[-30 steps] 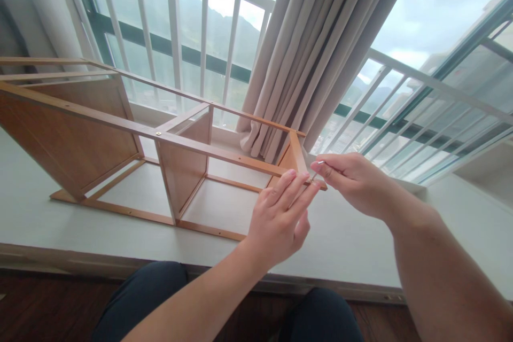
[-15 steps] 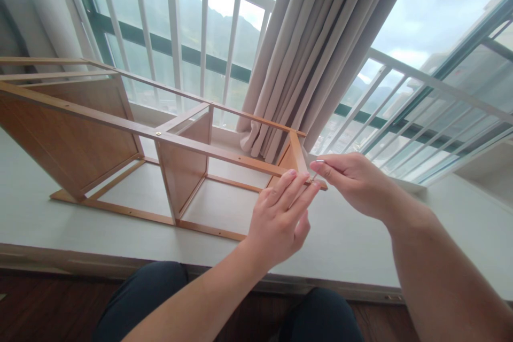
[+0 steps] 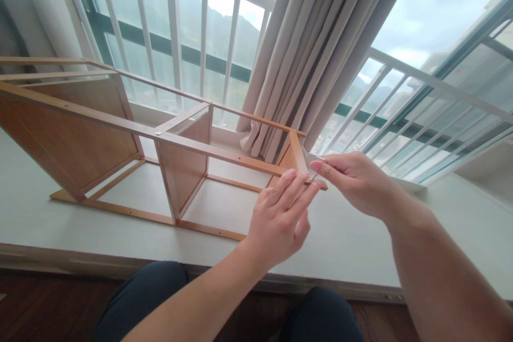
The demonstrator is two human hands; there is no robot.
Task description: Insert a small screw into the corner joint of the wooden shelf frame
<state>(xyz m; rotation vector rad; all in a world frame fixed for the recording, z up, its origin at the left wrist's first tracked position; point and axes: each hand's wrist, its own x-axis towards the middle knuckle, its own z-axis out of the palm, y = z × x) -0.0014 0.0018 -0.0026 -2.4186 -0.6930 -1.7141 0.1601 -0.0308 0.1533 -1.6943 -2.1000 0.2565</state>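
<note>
A wide window (image 3: 420,21) fills the far side, with white railing bars (image 3: 175,26) in front of the glass. A beige curtain (image 3: 316,48) hangs gathered in the corner. Outside are green hills (image 3: 208,26) and a cloudy sky. Soft daylight falls on the white surface (image 3: 352,246). Below it is a dark wooden floor (image 3: 44,304).

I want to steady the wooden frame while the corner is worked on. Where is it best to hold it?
Probably grip the near top rail from above, left of the left hand: it is thin, bare and level. The right hand pinches a small metal tool there.
</note>
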